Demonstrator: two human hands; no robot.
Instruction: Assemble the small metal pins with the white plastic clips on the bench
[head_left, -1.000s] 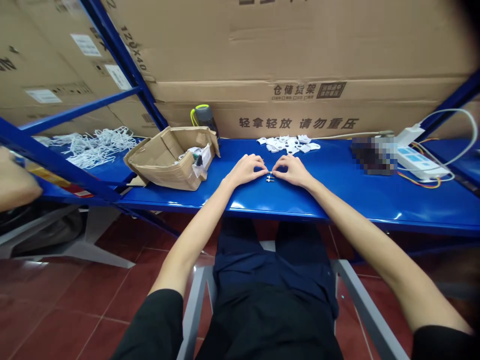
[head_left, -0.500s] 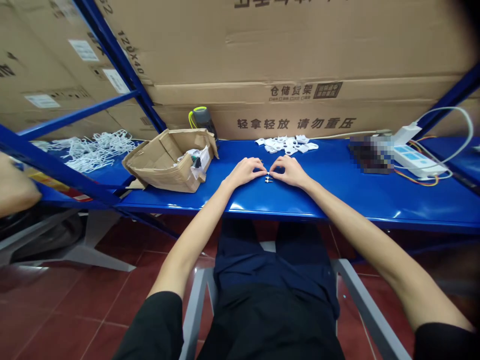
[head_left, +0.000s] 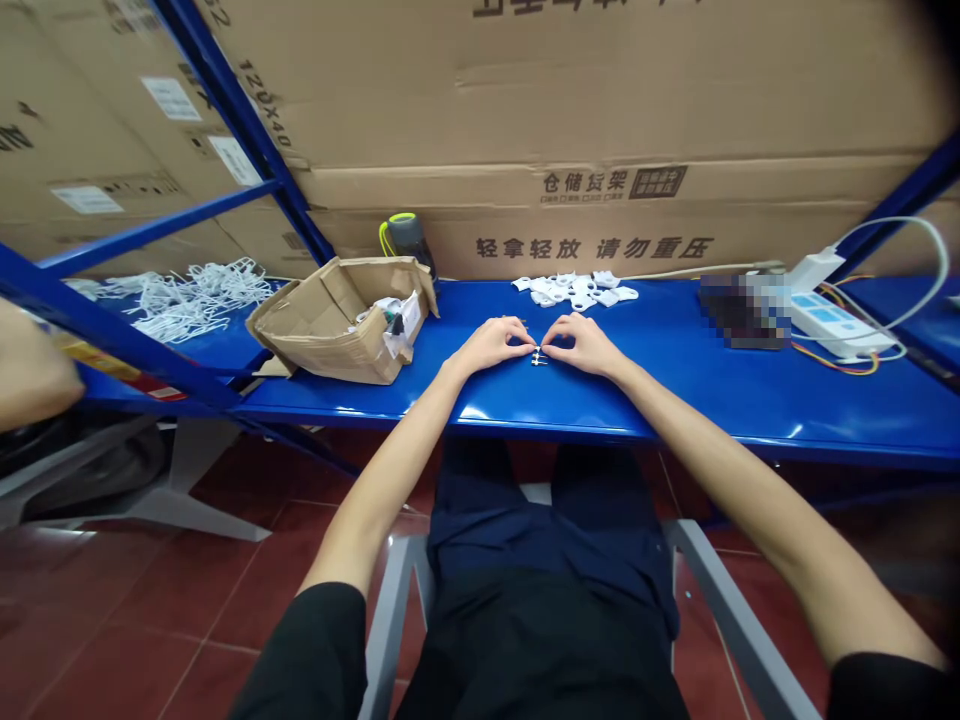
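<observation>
Both my hands rest on the glossy blue steel shelf (head_left: 570,405) at the middle of the front edge. Their fingertips meet around a tiny white-and-metal fitting (head_left: 538,357), which they mostly hide. My left hand (head_left: 489,345) pinches it from the left, and my right hand (head_left: 586,345) pinches it from the right. Farther back on the shelf lies a loose pile of flat white plastic pieces (head_left: 571,291). I cannot tell exactly what the small fitting is.
To the left stands an open cardboard box (head_left: 337,325) holding white items, with a grey bottle (head_left: 406,243) behind it. White plastic strips (head_left: 187,300) lie tangled farther left. At right are a pixelated object (head_left: 745,312) and a power strip (head_left: 840,327). Another person's forearm (head_left: 30,365) enters at left.
My fingertips have drawn slightly closer around the small fitting. The whole scene has shifted a little with my head.
</observation>
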